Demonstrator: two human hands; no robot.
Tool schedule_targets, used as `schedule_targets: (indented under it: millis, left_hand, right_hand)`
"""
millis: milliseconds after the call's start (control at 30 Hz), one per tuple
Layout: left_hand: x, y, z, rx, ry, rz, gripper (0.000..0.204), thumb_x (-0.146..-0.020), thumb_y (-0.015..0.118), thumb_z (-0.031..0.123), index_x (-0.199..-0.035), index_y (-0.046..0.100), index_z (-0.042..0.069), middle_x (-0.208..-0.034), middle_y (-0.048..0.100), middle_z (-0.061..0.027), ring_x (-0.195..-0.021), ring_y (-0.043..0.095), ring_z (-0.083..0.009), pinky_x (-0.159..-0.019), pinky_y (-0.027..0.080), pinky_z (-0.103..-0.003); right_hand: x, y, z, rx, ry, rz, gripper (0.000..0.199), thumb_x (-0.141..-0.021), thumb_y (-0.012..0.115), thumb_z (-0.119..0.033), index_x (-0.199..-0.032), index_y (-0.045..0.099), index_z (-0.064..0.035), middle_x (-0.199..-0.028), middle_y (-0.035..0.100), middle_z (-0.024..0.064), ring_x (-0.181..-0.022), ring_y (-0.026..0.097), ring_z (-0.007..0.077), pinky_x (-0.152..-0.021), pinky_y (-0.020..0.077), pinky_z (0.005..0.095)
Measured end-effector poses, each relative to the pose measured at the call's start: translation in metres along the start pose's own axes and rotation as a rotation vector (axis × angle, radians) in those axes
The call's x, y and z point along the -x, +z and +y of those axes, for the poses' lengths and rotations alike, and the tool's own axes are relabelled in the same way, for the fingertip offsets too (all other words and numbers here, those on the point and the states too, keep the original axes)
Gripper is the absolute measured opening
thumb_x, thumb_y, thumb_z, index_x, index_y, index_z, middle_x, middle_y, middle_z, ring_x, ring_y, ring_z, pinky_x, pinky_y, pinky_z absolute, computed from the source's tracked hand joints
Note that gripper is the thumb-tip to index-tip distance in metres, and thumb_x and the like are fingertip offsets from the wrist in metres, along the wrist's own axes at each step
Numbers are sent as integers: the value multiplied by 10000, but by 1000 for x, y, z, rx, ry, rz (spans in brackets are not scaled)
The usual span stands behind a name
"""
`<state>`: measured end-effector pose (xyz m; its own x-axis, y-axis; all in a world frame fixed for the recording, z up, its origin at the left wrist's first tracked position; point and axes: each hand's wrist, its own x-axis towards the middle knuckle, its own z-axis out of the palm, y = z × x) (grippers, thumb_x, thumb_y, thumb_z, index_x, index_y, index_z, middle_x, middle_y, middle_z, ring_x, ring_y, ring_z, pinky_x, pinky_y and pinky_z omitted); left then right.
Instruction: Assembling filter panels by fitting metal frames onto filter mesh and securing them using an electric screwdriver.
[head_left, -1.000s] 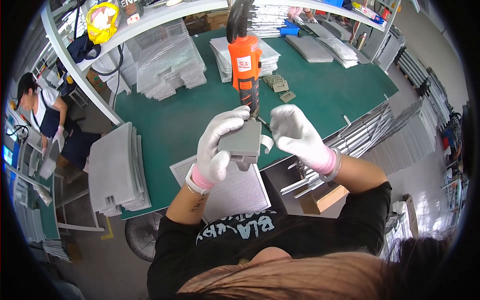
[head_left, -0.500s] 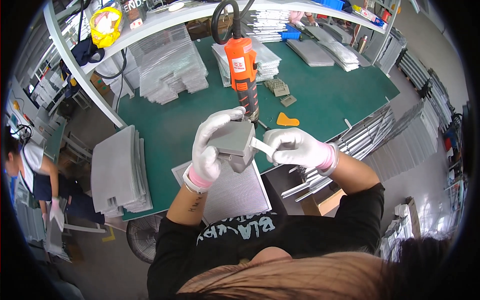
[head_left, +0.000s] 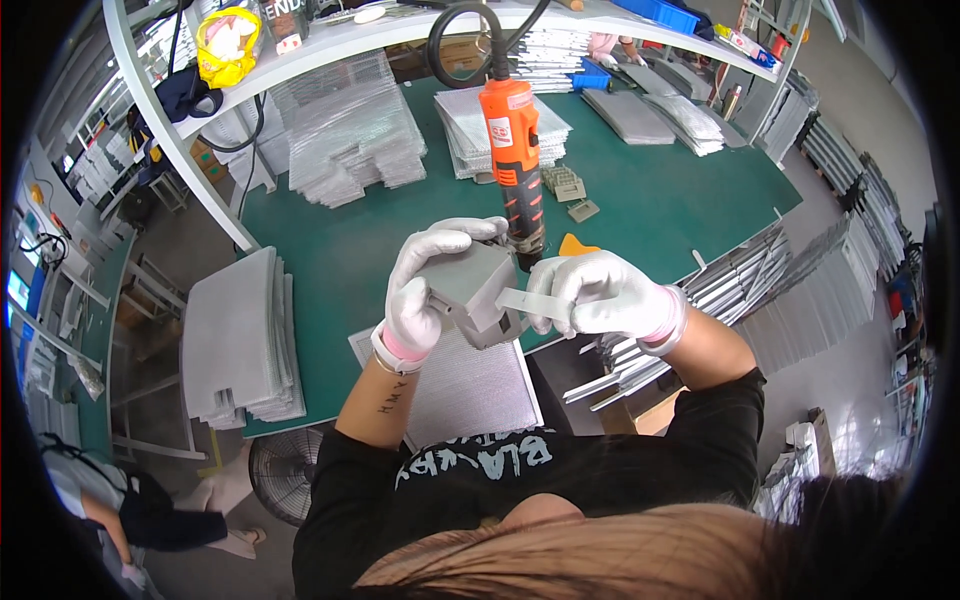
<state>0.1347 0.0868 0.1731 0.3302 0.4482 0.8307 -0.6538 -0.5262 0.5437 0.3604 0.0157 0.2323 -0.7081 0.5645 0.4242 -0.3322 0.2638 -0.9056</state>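
My gloved left hand (head_left: pixel 420 285) grips a grey box-shaped housing (head_left: pixel 470 275) from its left side, holding it above the bench. In my gloved right hand (head_left: pixel 600 293), a pale whitish strip (head_left: pixel 533 305) is pinched between thumb and fingers; its left end meets the right face of the housing. An orange and black power screwdriver (head_left: pixel 512 150) hangs upright just behind the housing, its tip hidden behind my hands. Beneath my hands a framed mesh panel (head_left: pixel 470 390) lies at the bench's front edge. Partly behind my right fingers is a yellow-orange scraper (head_left: pixel 575 246).
Stacked mesh panels (head_left: pixel 240 335) stand at the bench's left, with wrapped stacks (head_left: pixel 350 130) farther back. Small beige parts (head_left: pixel 568 188) lie on the green bench top (head_left: pixel 680 215). Metal bars (head_left: pixel 690 310) fill the right side. A floor fan (head_left: pixel 285 475) and another person (head_left: pixel 150 510) are at lower left.
The housing has tilted in my left hand, and more of the strip shows. The screwdriver appears farther right. At the left, the other person has moved nearer the lower edge.
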Motion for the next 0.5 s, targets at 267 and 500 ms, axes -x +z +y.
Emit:
schedule_targets:
  millis: [267, 500]
  left_hand:
    - [-1, 5, -5, 199, 10, 29, 359, -1047, 365, 354, -1214, 497, 65, -1341, 509, -263, -1242, 508, -480, -1022, 447, -580]
    - [0, 4, -3, 303, -23, 73, 339, -1047, 360, 352, -1182, 494, 71, -1348, 508, -262, -1238, 508, -482, -1030, 438, -588]
  right_hand:
    - [-4, -4, 9, 8, 95, 4, 196, -930, 672, -203, -938, 653, -8, -1039, 600, 122, -979, 584, 201, -847, 476, 327]
    - [-8, -2, 10, -15, 30, -48, 182, -930, 666, -193, -944, 653, -12, -1069, 602, 122, -984, 577, 196, -843, 468, 325]
